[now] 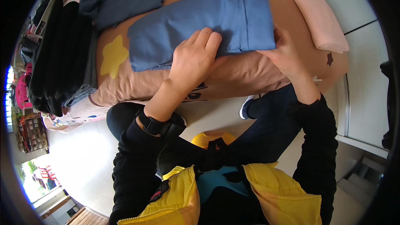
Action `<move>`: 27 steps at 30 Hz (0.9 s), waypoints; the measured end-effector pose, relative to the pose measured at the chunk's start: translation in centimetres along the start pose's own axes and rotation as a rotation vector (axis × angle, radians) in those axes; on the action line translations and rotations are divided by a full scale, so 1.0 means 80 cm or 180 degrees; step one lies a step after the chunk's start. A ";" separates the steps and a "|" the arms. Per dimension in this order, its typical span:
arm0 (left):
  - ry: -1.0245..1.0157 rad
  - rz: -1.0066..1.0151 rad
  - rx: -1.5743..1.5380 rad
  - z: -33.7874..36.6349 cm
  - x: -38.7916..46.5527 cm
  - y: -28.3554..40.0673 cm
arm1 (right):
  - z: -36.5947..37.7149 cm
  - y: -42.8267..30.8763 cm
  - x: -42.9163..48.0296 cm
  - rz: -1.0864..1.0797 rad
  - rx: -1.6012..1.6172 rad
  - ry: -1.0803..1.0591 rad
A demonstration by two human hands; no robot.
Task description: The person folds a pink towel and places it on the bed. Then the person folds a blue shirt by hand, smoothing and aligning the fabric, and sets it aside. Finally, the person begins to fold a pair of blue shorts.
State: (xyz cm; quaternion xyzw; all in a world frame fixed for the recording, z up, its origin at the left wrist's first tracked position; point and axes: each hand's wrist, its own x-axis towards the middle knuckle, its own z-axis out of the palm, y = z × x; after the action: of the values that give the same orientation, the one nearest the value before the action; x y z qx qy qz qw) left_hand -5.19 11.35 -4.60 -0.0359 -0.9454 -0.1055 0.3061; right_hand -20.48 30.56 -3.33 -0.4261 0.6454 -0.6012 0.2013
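A folded blue garment [187, 22] lies on a bed with a brown printed sheet [140, 84], close to the edge in front of me. My left hand [197, 50] rests on its near edge with curled fingers; the thumb side is hidden, so its hold is unclear. At the garment's right near corner, my right hand [282, 50] grips the cloth between thumb and fingers. Behind it to the left lies a dark blue-grey garment [128, 1], partly cut off by the picture's top.
A stack of folded black garments [59, 56] stands at the bed's left end. A rolled pale pink cloth [322, 22] lies along the right side, near white cabinet doors [365, 68]. Below me is a yellow stool [212, 138]; a shoe rack [32, 134] stands far left.
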 end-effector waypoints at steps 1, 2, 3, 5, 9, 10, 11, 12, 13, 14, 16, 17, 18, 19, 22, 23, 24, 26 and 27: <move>0.0009 0.0016 0.0048 0.001 0.000 0.000 | 0.004 0.000 -0.001 -0.0091 -0.0150 0.0072; 0.0027 0.0012 0.0081 0.002 0.000 0.000 | 0.006 0.000 -0.001 -0.0279 -0.0215 0.0157; 0.0046 0.0007 0.0115 0.002 0.000 0.000 | 0.007 0.000 -0.001 -0.0468 -0.0282 0.0240; 0.0012 -0.0008 0.0181 0.003 0.000 0.001 | 0.007 0.000 0.002 -0.0888 -0.0710 0.0202; -0.0099 -0.0055 0.0301 0.004 0.001 0.003 | 0.001 0.000 0.008 -0.0474 -0.1047 0.0418; -0.0123 -0.0087 0.0247 0.003 0.001 0.004 | 0.001 0.000 0.010 0.0051 -0.0159 0.0437; -0.0138 -0.0137 0.0180 0.002 0.001 0.004 | -0.001 -0.002 0.010 0.0551 0.0616 0.0491; -0.0207 -0.0200 0.0213 0.001 0.000 0.004 | -0.004 -0.004 0.011 0.0512 0.0683 0.0401; -0.0283 -0.0201 0.0228 0.000 0.000 0.005 | -0.007 -0.006 0.011 0.0525 0.0732 0.0330; -0.0333 -0.0224 0.0236 -0.002 0.000 0.005 | -0.012 -0.008 0.012 0.0531 0.0780 0.0253; -0.0428 -0.0268 0.0224 -0.005 0.000 0.004 | -0.033 -0.014 0.015 0.0928 0.0366 -0.0249; -0.0468 -0.0292 0.0197 -0.006 0.000 0.003 | -0.044 -0.016 0.017 0.1076 0.0155 -0.0484; -0.0501 -0.0315 0.0170 -0.006 0.001 0.003 | -0.047 -0.014 0.018 0.1161 0.0263 -0.0245; -0.0418 -0.0249 0.0067 -0.006 0.001 0.001 | -0.049 -0.011 0.021 0.1188 0.0378 0.0010; -0.0210 -0.0058 -0.0103 -0.004 0.003 -0.001 | -0.041 0.003 0.035 0.0813 0.0495 0.0933; -0.0183 0.0011 -0.0065 -0.004 0.004 -0.001 | -0.036 0.009 0.042 0.0541 0.0565 0.1175; -0.0193 0.0080 -0.0032 -0.005 0.003 -0.002 | -0.034 0.012 0.050 0.0458 0.0359 0.1229; -0.0219 0.0158 -0.0023 -0.006 0.002 -0.003 | -0.036 0.017 0.080 -0.0078 -0.0326 0.1190; -0.0224 0.0203 -0.0015 -0.008 0.001 -0.003 | -0.040 0.019 0.096 -0.0241 -0.0655 0.1187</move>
State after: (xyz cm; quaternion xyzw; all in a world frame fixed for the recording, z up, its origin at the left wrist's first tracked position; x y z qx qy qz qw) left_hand -4.93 10.94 -4.09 -0.0705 -0.9537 -0.0966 0.2758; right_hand -27.69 26.30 -2.21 -0.3498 0.7130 -0.6076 0.0111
